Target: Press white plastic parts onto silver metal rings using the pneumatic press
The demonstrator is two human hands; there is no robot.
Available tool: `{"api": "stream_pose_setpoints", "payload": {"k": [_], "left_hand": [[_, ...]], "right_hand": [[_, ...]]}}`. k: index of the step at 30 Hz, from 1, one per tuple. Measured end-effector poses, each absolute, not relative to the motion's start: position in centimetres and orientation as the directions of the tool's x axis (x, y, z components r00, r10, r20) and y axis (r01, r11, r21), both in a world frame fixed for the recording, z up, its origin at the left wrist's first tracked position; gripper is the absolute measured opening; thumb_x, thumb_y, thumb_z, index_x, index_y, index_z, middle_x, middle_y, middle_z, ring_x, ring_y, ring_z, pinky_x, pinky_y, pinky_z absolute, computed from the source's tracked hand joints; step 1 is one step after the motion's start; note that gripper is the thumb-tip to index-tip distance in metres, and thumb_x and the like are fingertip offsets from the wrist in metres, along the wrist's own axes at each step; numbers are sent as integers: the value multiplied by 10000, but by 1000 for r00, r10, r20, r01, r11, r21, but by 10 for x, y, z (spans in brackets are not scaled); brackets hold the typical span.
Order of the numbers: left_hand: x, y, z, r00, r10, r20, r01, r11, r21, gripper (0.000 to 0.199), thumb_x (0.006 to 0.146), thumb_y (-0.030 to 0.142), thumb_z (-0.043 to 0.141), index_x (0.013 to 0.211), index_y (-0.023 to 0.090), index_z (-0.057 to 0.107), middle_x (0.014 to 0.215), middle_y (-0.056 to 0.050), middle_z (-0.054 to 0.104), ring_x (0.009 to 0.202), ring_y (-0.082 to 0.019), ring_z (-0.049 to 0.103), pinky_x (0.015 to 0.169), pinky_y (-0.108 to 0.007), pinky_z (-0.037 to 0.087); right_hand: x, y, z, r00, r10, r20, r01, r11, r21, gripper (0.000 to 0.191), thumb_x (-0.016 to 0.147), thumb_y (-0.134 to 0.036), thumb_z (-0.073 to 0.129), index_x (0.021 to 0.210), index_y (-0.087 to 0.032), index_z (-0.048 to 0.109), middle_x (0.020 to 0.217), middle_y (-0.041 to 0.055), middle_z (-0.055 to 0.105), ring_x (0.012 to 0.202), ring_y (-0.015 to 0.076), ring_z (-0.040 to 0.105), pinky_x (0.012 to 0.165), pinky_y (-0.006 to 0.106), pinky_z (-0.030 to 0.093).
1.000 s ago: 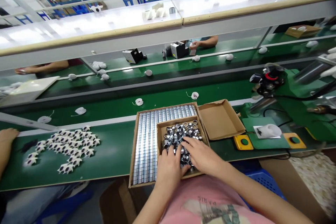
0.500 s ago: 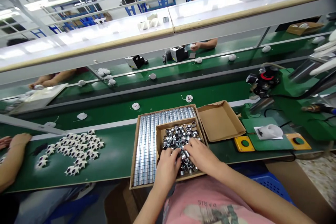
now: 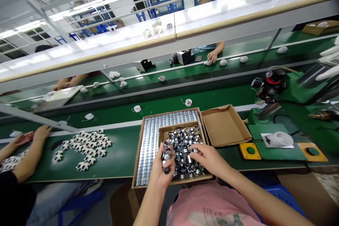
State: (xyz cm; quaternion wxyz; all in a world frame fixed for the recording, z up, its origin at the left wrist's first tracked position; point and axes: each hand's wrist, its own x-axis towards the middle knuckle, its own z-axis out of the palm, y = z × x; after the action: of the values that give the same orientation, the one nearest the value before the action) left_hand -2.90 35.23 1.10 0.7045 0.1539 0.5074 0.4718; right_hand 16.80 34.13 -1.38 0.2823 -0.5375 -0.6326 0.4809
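metal rings [image 3: 167, 153] in a cupped left hand [image 3: 159, 170]

from where i stand, the left hand is turned up, its fingers curled round several rings, cupped probably so that none roll off. the right hand [image 3: 209, 158] has its fingers drawn narrow among the loose rings; whether they grip one, i cannot tell. those lie jumbled in a small box [image 3: 163, 132] set within the near right part of a bigger box [image 3: 138, 150], perhaps to keep them close and apart from the neat rows [image 3: 149, 148]. the small box hides whatever is under it. an open carton lid [image 3: 225, 127] lies beside them on the worktop [image 3: 122, 159]. a neighbour's sleeve [image 3: 21, 197] and the green machine [image 3: 304, 86] are cut off at the edges
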Motion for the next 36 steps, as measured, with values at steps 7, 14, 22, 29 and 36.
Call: {"api": "stream_pose_setpoints", "payload": {"k": [7,14,22,29,36], "left_hand": [[24,337,31,232,715,-659,-709,588,388,273,926,316,423,1047,124,574,765,-38,549,591,-26,520,322,-34,262],[98,326,36,177,678,-714,-610,645,461,317,821,306,606,1091,142,572,657,-5,568,365,-16,402,284,-103,257],[151,315,18,90,711,-698,-522,630,575,336,755,303,682,1024,107,633,670,-1,544,475,-48,462,341,-128,310],[151,303,20,58,721,-690,-552,599,580,342,768,298,670,1052,113,627,731,-7,523,484,-18,397,356,-118,289],[127,264,22,-1,730,-684,-585,554,592,310,777,330,649,1005,123,620,695,12,500,438,-11,361,352,-120,270]], "right_hand": [[201,328,-3,-195,965,-175,188,-138,-972,240,786,-341,627,1002,-238,641,797,-11,535,667,120,489,623,230,387],[245,316,19,-267,961,-77,263,-4,-965,242,790,-325,642,1029,-284,640,845,-15,528,699,108,512,633,214,390],[296,301,8,-361,932,-41,492,153,-857,254,875,-302,533,1122,-258,569,874,9,521,772,146,535,712,266,422],[291,283,0,-377,924,58,521,264,-812,277,919,-226,429,1185,-228,508,1006,60,567,930,190,554,838,338,429],[269,250,7,-262,964,39,360,134,-923,176,906,-268,462,1062,-231,536,884,11,583,723,119,553,655,239,434]]}}
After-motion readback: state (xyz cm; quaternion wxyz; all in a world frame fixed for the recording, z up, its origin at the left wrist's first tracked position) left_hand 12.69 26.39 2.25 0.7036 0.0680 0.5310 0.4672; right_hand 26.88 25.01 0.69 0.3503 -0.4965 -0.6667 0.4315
